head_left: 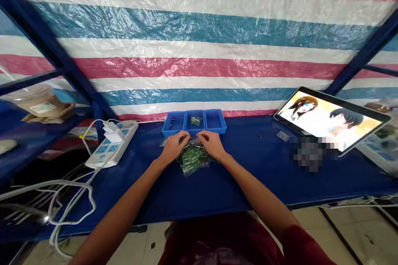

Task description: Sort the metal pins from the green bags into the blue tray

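My left hand (174,148) and my right hand (213,145) are close together just in front of a blue three-part tray (194,132). Thumb and fingertips are pinched on each hand, and between them shows a small clear plastic bag (193,138), its contents too small to make out. Under and between the hands lies a pile of small clear bags with green pieces (190,159) and some thin dark bits. In the tray's middle compartment sits a green bagged piece (195,121). A few tiny items lie in the left compartment.
A white power strip (113,145) with a plugged-in charger and loose white cables is at left. On the right a tablet (331,118) leans, showing a cartoon. A small clear packet (282,136) and a tiny dark piece (259,136) lie on the blue table (248,165).
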{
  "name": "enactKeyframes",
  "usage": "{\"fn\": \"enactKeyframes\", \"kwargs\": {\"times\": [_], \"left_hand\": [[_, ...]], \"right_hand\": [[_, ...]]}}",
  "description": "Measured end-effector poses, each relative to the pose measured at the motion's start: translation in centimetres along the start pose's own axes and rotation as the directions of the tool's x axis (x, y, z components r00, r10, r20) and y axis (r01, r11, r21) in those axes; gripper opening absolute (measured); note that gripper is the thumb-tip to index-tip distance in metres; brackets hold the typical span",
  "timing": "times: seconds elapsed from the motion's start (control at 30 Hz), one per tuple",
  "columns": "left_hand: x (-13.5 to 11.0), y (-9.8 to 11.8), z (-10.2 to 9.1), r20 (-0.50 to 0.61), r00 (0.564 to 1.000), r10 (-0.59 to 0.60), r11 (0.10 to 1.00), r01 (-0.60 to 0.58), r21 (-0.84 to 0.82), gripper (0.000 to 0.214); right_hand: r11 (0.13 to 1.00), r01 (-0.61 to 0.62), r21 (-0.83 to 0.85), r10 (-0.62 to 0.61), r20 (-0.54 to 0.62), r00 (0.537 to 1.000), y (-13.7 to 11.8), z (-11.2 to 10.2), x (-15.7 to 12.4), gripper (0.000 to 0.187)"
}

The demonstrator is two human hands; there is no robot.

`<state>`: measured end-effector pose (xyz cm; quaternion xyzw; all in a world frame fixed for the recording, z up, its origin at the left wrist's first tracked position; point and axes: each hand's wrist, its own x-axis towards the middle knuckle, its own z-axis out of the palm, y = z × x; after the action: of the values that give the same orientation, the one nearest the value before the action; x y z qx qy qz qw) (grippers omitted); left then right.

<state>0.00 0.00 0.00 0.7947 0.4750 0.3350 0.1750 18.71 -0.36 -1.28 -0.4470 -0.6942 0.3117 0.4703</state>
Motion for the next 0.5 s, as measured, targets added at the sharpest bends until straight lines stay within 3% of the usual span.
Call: {"fn": "enactKeyframes", "kwargs": {"times": [0.13, 0.23, 0.37, 0.5], "left_hand": [[-0.02, 0.01, -0.48, -0.047, 0.999, 0.0, 0.999, -0.002, -0.044, 0.03], [-0.01, -0.11, -0.61, -0.064, 0.998, 0.003, 0.991, -0.012, -0.136, 0.032], [-0.03, -0.11, -0.73, -0.03, 0.999, -0.034, 0.954, 0.024, -0.3, 0.034], [-0.12, 0.04, -0.93, 0.014, 0.998, -0.059, 0.93, 0.059, -0.362, 0.037]], "right_hand": [[1.0, 0.009, -0.004, -0.009, -0.061, 0.998, -0.35, -0.01, -0.08, 0.021], [0.996, 0.081, -0.029, -0.084, -0.102, 0.991, -0.68, -0.13, -0.17, 0.022], [0.989, 0.143, -0.035, -0.145, -0.056, 0.988, -0.87, -0.12, -0.3, 0.018], [0.986, 0.162, -0.022, -0.162, -0.001, 0.987, -0.84, 0.03, -0.37, 0.015]]}}
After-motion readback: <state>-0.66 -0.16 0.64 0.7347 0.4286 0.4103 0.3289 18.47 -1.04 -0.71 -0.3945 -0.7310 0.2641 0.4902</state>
